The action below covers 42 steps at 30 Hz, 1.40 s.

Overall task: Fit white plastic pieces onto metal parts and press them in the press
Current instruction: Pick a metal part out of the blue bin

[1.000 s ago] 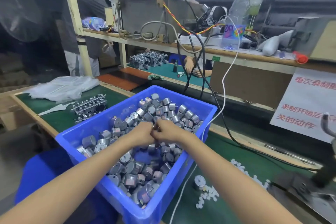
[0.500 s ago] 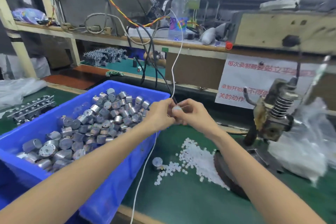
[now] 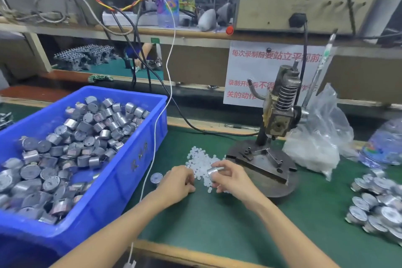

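Over the white pieces [image 3: 200, 162], right hand [image 3: 230, 177] grips a rigid, slick-looking metal part [image 3: 214, 171] by its sides; left hand [image 3: 178, 183] curls, hold unclear.

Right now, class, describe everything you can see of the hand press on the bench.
The hand press is worn, dark metal. Its round base sits on the green mat, carrying a bare rectangular fixture plate with pegs. A column holds a head with a coil spring; a long lever slants up to the right. A clear plastic bag leans against its right side.
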### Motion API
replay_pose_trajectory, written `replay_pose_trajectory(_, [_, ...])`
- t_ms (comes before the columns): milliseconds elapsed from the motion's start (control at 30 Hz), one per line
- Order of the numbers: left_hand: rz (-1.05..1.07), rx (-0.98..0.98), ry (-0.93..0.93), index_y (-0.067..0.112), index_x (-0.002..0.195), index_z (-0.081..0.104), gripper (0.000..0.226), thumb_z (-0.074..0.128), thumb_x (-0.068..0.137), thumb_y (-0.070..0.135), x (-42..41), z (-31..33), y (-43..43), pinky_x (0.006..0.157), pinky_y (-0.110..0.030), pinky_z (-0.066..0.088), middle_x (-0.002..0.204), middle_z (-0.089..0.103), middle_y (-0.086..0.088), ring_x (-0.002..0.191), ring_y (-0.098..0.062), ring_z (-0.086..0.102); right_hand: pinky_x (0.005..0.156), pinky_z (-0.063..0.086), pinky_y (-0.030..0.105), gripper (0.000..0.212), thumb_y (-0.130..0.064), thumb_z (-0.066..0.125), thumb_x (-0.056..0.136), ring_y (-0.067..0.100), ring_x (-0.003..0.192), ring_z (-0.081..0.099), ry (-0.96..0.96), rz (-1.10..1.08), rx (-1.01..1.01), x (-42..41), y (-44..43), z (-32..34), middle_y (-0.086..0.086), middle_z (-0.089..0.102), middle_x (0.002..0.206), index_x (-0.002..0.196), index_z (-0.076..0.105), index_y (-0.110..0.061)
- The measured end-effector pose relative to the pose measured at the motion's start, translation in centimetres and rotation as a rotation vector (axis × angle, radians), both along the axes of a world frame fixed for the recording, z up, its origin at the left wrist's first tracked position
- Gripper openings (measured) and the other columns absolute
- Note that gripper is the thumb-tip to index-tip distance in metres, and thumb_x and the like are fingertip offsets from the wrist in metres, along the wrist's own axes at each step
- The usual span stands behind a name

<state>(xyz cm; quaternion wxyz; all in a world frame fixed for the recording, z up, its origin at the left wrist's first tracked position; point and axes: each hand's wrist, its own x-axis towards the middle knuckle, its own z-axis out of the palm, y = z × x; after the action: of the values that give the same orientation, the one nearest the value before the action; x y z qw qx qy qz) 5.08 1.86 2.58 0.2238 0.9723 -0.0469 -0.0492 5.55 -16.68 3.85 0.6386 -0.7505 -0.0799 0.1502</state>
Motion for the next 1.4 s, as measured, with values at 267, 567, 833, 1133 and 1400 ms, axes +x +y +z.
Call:
replay_pose_trajectory(267, [-0.043,0.112,-0.151,0.013,0.083,0.055,0.010,0.049,0.090,0.013,-0.7,-0.6,-0.7,0.076,-0.036,0.047,0.093,0.057,-0.003,0.093,-0.024,0.053,0.058,0.048,0.024,0.020,-0.013,0.057,0.092,0.013,0.058,0.057,-0.104,-0.003,-0.058,-1.5,0.5,-2.1,0.004,0.065,0.075,0.112,0.057,-0.015])
replay_pose_trajectory(567, [-0.021,-0.197,-0.312,0.028,0.087,0.066,0.009,0.060,0.088,0.034,-1.8,-3.7,-1.9,0.075,-0.024,0.019,0.090,0.047,0.017,0.092,-0.004,0.033,0.060,0.040,0.011,0.023,-0.007,0.057,0.092,0.001,0.058,0.054,-0.316,-0.089,-0.162,-2.5,-0.1,-4.6,0.001,0.060,0.074,0.114,0.056,-0.013])
replay_pose_trajectory(833, [0.018,-0.174,-0.354,0.026,0.089,0.066,0.012,0.055,0.091,0.029,-1.8,-4.0,-1.8,0.074,-0.026,0.014,0.096,0.053,0.016,0.100,-0.009,0.038,0.076,0.043,0.021,0.023,-0.007,0.057,0.092,0.002,0.073,0.053,-0.508,-0.073,-0.310,-1.4,0.4,-4.5,-0.003,0.058,0.093,0.115,0.061,-0.005])
replay_pose_trajectory(1133, [0.155,-0.251,-0.367,0.030,0.087,0.067,0.011,0.061,0.087,0.021,-2.0,-3.9,-1.6,0.072,-0.026,0.014,0.091,0.051,0.020,0.096,-0.005,0.035,0.078,0.037,0.007,0.024,-0.003,0.059,0.090,-0.003,0.088,0.053,-0.653,-0.049,-0.337,-1.8,0.6,-4.6,0.007,0.061,0.107,0.113,0.062,-0.002])
replay_pose_trajectory(1400, [0.148,-0.235,-0.346,0.031,0.087,0.067,0.007,0.063,0.085,0.026,-1.9,-4.2,-1.5,0.072,-0.026,0.014,0.086,0.049,0.021,0.095,-0.004,0.035,0.092,0.043,0.025,0.028,-0.009,0.053,0.093,0.017,0.104,0.056,-0.790,0.009,-0.445,-2.1,0.8,-4.9,0.010,0.057,0.114,0.119,0.059,-0.001])
